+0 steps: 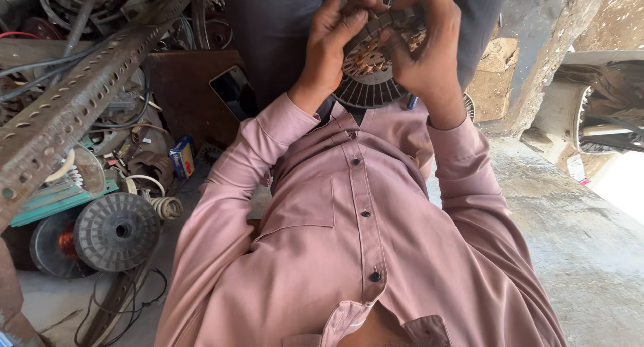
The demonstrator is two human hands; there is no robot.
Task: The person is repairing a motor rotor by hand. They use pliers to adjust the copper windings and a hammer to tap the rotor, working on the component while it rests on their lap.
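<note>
Pink shirt fabric [349, 253] fills the lower middle of the view, buttoned down the front, with both sleeves reaching up toward the top edge.

At far left a rusty perforated angle bar [74, 98] slants from the top centre-left down to the left edge. Below it lies a clutter of wires and metal parts. A round grey slotted motor core [117, 231] rests on the ground there, just beside a darker disc with copper winding [54, 243]. A small blue box [182, 156] sits a little above and to the right of them, near a coil of pale wire [164, 206]. A dark phone [233, 92] leans against a brown board [181, 85] further up.

At top centre, the left hand [332, 41] grips the left rim of a round slotted stator disc [369, 75], fingers curled together over its upper edge and the thumb pressed on the face. The disc is held in the air above the shirt collar, between both hands, with copper-coloured winding showing at its middle. The right hand [422, 45] clasps the disc's right side, fingers bent and pressed close together across the top, touching the fingers of the other hand. What exactly the fingertips pinch I cannot tell.

To the right runs a rough concrete floor [577, 233], and a pale dusty object [597, 98] stands at the far right edge.
</note>
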